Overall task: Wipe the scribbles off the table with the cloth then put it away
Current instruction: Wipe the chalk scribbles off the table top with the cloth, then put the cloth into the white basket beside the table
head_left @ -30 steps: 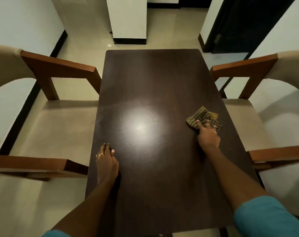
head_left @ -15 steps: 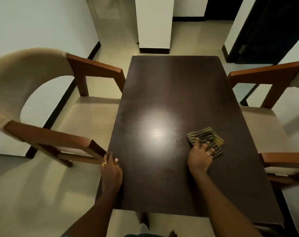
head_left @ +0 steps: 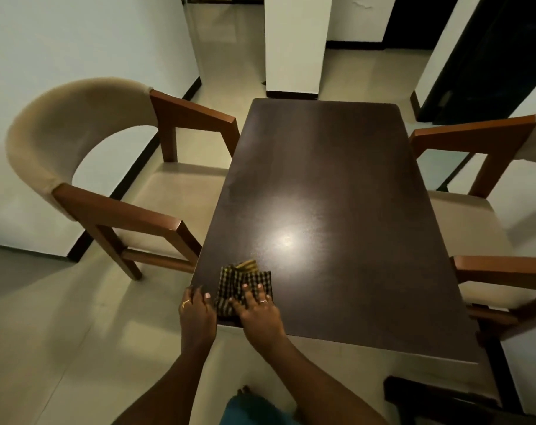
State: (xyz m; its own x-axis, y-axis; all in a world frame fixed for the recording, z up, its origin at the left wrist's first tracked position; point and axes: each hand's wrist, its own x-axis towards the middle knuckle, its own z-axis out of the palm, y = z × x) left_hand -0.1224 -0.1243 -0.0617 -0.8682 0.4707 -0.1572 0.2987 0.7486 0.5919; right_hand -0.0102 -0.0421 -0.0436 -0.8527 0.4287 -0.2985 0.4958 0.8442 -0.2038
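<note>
Right hand fingers spread flat on folded checked cloth, its near part hidden, dark brown bench corner, left hand fingers together beside it, scribbles indiscernible

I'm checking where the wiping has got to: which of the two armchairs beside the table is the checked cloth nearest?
The armchair on the person's left. The checked cloth lies under the right hand at the table's near-left corner.

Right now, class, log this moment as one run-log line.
stage: wiping | right hand: flat on checked cloth | left hand: on table edge beside cloth | scribbles: none visible
</note>
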